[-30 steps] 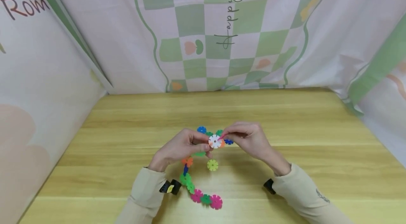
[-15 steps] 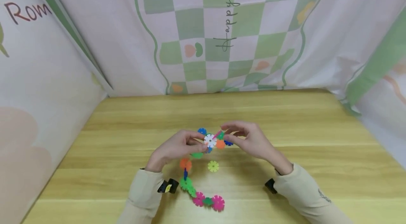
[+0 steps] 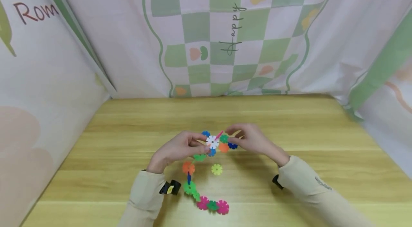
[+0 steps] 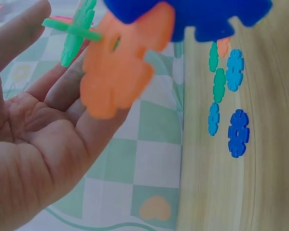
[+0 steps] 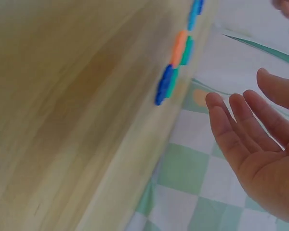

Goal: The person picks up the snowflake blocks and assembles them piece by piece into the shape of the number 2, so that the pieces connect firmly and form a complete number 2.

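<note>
My left hand (image 3: 180, 151) pinches a white snowflake disc (image 3: 212, 142) between thumb and fingers. A pink disc (image 3: 219, 135), seen nearly edge-on, sticks out of its upper right side. From this hand a chain of slotted discs curves down toward me, through an orange disc (image 3: 188, 168) and green ones to a pink end disc (image 3: 222, 207). Close up in the left wrist view, the chain's orange disc (image 4: 115, 72) and a dark blue one hide part of the palm. My right hand (image 3: 254, 141) hovers just right of the pink disc, fingers apart and holding nothing.
Loose discs lie on the wooden table (image 3: 305, 184) behind the hands: green (image 3: 224, 138), orange (image 3: 223, 147), dark blue (image 3: 233, 144) and lighter blue (image 3: 211, 152). A yellow disc (image 3: 217, 169) lies inside the chain's curve. Printed curtains (image 3: 193, 23) enclose the table's back and sides.
My right hand has let go of the pink disc and drawn off to the right. The pink disc stays in the white one, which my left hand has shifted slightly left.
</note>
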